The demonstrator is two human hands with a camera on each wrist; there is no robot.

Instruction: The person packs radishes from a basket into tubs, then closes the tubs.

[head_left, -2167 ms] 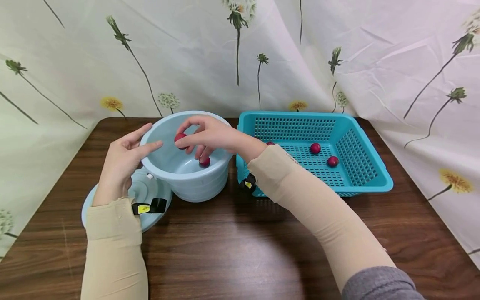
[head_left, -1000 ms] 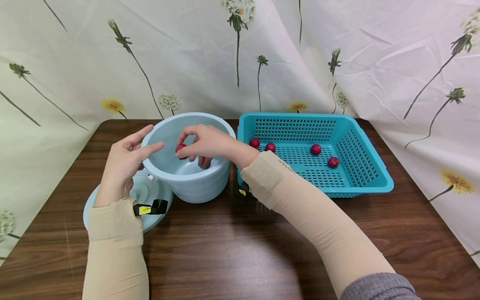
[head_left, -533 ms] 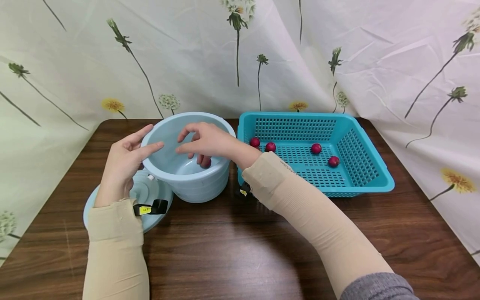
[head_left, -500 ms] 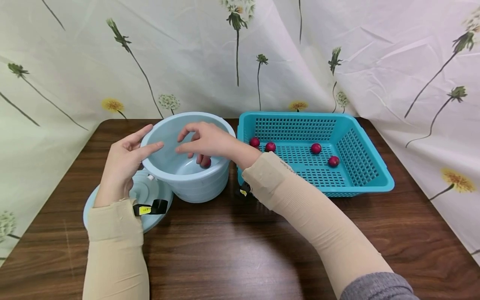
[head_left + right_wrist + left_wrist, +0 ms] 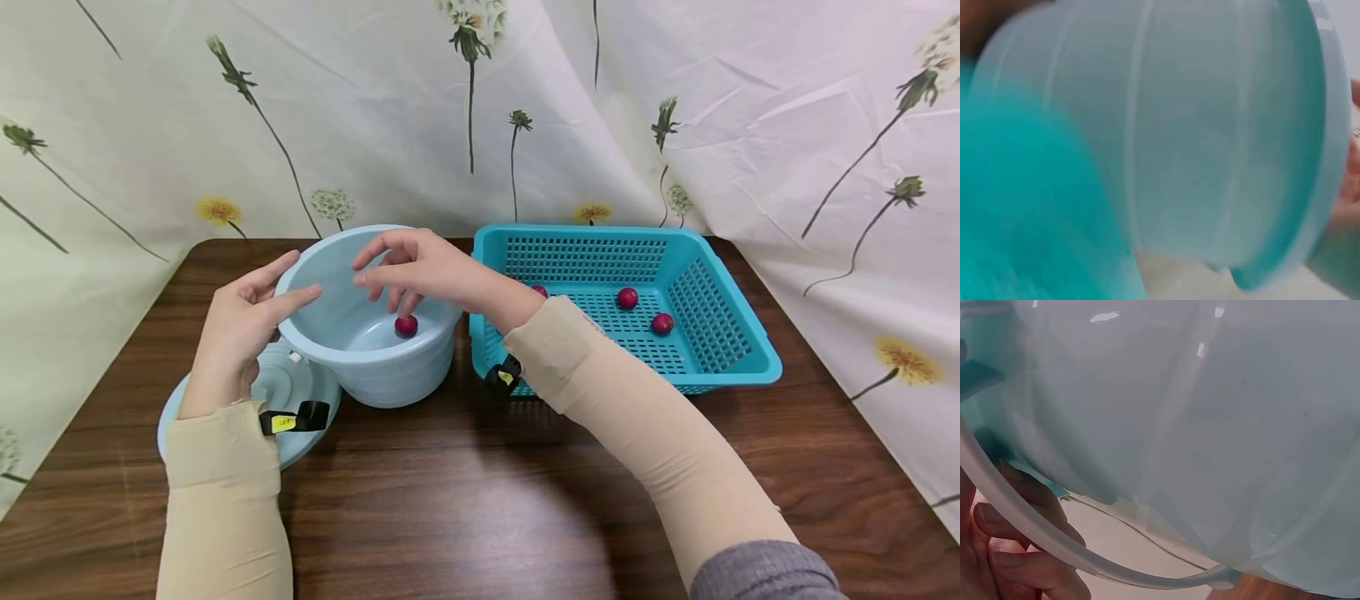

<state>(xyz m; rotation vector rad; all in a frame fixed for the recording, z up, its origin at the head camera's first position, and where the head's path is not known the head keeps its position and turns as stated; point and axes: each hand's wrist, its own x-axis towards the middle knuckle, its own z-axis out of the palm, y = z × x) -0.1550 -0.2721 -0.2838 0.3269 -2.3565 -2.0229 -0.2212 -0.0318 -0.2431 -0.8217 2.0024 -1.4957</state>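
A pale blue bucket (image 5: 393, 375) stands on the table with one small dark red round fruit (image 5: 406, 326) visible on its floor. My left hand (image 5: 243, 321) holds the bucket's left rim, thumb over the edge. In the left wrist view several of its fingers (image 5: 1038, 572) are curled behind the bucket's pale handle (image 5: 1135, 578). Above the bucket's mouth hovers my right hand (image 5: 431, 267), its fingers loosely bent and nothing between them. Right of the bucket is a turquoise perforated basket (image 5: 757, 350), where similar red fruits (image 5: 627, 297) lie; my right forearm hides part of it.
Left of the bucket a pale blue lid (image 5: 300, 442) lies on the dark wooden table (image 5: 420, 492), partly under my left wrist. A white curtain with a dandelion print (image 5: 360, 108) hangs behind the table. The basket stands close to the bucket's right side.
My right hand lowered a red fruit into the bucket and let it go, then rose a little and drew back to the right, uncovering a fruit inside. My left hand stayed on the rim.
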